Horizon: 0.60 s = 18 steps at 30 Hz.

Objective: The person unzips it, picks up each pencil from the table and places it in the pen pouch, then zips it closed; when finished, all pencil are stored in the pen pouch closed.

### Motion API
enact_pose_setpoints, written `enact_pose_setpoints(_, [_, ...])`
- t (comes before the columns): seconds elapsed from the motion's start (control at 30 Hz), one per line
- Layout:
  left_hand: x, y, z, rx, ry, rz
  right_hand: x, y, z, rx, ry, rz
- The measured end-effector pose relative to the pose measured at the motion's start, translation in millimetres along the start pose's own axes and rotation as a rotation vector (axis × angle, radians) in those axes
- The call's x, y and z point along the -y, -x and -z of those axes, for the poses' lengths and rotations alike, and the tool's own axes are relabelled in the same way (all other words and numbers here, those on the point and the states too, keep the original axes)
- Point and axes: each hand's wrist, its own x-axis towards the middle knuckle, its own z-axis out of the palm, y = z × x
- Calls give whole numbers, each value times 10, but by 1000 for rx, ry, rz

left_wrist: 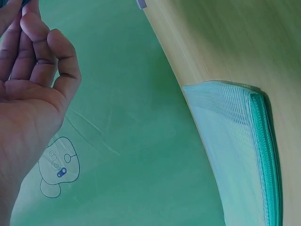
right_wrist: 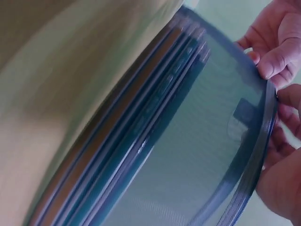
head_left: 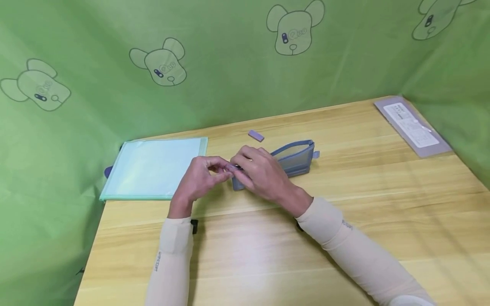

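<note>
A blue-grey mesh zip pouch point(head_left: 297, 165) stands on the table before me, its top gaping at the right end. Through the mesh in the right wrist view, several long, slim pen-like items point(right_wrist: 136, 127) lie side by side along the bottom. My left hand point(head_left: 202, 176) pinches the pouch's left end between thumb and fingers. My right hand point(head_left: 264, 172) grips the zipper edge point(right_wrist: 254, 160) close beside it, fingertips nearly meeting the left ones. The zip pull is hidden by the fingers. In the left wrist view, the left hand point(left_wrist: 37, 89) shows its palm and bent fingers.
A pale blue mesh document bag point(head_left: 153, 168) with a teal zip lies at the left, over a dark purple item point(head_left: 108, 171). A small purple block point(head_left: 256, 136) lies behind the pouch. At the far right is a mauve packet point(head_left: 436, 148) with a white label. Green cloth point(head_left: 229, 85) surrounds the table.
</note>
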Motion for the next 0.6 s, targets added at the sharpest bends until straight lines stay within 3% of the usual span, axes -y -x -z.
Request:
enact_pose_setpoints(0.23, [-20, -2, -13, -3, -57, -14, 25, 2, 60, 28, -79, -183])
enact_pose_setpoints(0.6, [-119, -21, -87, -2, -165, -74, -4, 4, 126, 108, -63, -356])
